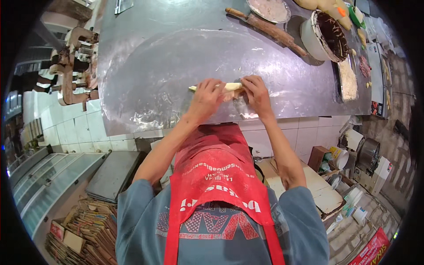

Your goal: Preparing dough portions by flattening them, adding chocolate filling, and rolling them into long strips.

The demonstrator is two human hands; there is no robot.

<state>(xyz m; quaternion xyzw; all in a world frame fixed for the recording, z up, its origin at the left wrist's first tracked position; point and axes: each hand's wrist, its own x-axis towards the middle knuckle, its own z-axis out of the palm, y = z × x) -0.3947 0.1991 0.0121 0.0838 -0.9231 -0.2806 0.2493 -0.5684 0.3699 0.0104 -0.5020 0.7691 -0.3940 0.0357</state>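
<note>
A thin, pale roll of dough (232,86) lies crosswise on the metal worktable (168,57), close to its near edge. My left hand (206,98) is closed over the roll's left part, and a pointed tip sticks out past it. At the right end, the fingers of my right hand (258,96) are bent down onto the dough. A thin flap, partly hidden between the hands, shows on the near side of the roll.
A wooden rolling pin (270,30) lies at the far right, beside a bowl of pale contents (270,9). A white bucket smeared with dark brown filling (316,39) stands nearby. Further right are a tray of pale shreds (348,81) and larger dough pieces (324,5).
</note>
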